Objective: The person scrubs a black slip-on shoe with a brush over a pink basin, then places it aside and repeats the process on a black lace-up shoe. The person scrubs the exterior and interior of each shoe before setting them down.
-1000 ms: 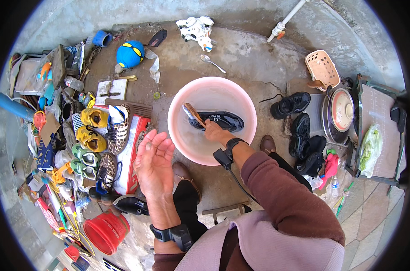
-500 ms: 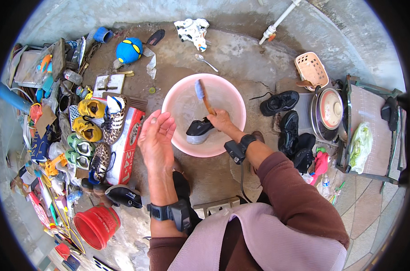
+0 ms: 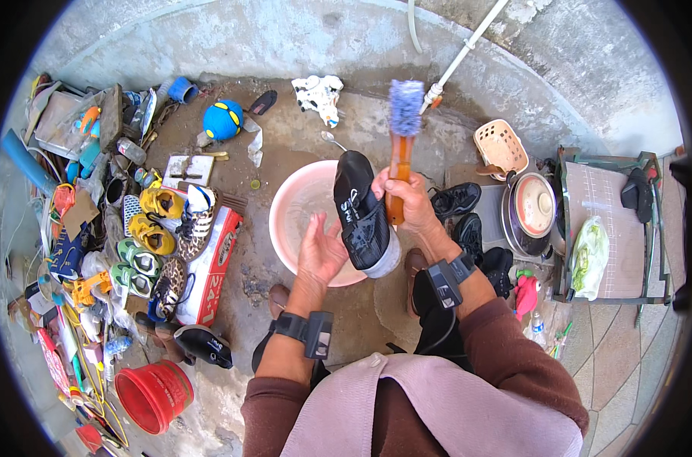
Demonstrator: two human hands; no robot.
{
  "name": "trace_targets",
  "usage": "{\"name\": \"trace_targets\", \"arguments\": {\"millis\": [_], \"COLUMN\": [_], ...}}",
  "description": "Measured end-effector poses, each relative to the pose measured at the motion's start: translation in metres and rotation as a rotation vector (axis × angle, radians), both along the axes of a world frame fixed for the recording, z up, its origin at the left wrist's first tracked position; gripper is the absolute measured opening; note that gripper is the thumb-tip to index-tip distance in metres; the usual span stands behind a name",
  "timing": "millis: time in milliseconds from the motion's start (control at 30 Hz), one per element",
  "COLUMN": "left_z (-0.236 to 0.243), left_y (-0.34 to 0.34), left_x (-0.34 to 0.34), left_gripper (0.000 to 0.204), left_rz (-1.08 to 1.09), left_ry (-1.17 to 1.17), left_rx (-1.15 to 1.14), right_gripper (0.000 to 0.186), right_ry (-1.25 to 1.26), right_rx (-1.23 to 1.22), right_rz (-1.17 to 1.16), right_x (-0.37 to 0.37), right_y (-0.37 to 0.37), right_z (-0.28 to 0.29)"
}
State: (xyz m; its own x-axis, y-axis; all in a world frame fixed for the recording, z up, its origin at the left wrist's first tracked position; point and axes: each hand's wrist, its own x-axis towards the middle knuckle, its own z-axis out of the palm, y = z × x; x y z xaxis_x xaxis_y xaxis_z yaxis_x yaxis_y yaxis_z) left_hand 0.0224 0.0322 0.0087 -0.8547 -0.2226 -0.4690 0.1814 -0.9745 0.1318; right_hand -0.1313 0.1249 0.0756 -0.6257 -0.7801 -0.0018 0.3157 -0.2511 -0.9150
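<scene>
My right hand (image 3: 411, 204) is closed around the orange-brown wooden handle of a scrub brush (image 3: 404, 126), its bluish bristles pointing up and away from me. A black shoe (image 3: 357, 206) with a whitish sole is raised over the pink basin (image 3: 282, 247), toe end up. Fingers of my right hand touch the shoe's right edge; whether they also grip it is partly hidden. My left hand (image 3: 321, 251) is open, palm up, with spread fingers close beside the shoe's left side. Shallow water seems to lie in the basin.
Several black shoes (image 3: 456, 200) stand right of the basin, near stacked pots (image 3: 530, 204) and a peach basket (image 3: 501, 146). On the left are pairs of shoes on a red-and-white box (image 3: 218, 266), mixed clutter and a red bucket (image 3: 155, 396). A spoon (image 3: 333, 140) lies beyond the basin.
The black shoe has come up out of the basin toward me. My right hand has moved right with the brush, and my left hand has moved in beside the shoe.
</scene>
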Motion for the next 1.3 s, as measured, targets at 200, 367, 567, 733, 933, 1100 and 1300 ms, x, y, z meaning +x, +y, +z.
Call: {"name": "trace_targets", "arguments": {"millis": [200, 367, 567, 733, 933, 1100, 1300], "left_z": [0.005, 0.003, 0.0, -0.006, 0.006, 0.014, 0.025], "left_y": [0.024, -0.012, -0.035, -0.043, -0.008, 0.002, -0.026], "left_x": [-0.007, -0.003, -0.001, -0.004, -0.005, -0.015, -0.006], "left_gripper": [0.07, 0.057, 0.061, 0.053, 0.074, 0.077, 0.072], "left_rz": [-0.033, 0.001, 0.051, 0.045, -0.261, -0.303, -0.182], "left_ry": [0.352, 0.088, -0.093, -0.286, -0.341, -0.359, -0.466], "left_rx": [0.091, -0.161, -0.576, -0.747, -1.224, -1.152, -1.18], "right_gripper": [0.013, 0.018, 0.04, 0.04, 0.037, 0.038, 0.042], "right_ry": [-0.104, 0.207, 0.678, 0.835, 0.879, 0.751, 1.004], "right_rx": [-0.135, 0.468, 0.454, 0.321, 0.661, 0.654, 0.544], "right_rz": [0.006, -0.01, 0.006, 0.111, -0.048, -0.072, 0.11], "right_x": [0.005, 0.004, 0.027, 0.067, 0.028, 0.022, 0.068], "right_y": [0.003, 0.028, 0.037, 0.028, 0.015, 0.018, 0.039], "right_z": [0.001, 0.011, -0.014, -0.046, -0.054, -0.058, -0.031]}}
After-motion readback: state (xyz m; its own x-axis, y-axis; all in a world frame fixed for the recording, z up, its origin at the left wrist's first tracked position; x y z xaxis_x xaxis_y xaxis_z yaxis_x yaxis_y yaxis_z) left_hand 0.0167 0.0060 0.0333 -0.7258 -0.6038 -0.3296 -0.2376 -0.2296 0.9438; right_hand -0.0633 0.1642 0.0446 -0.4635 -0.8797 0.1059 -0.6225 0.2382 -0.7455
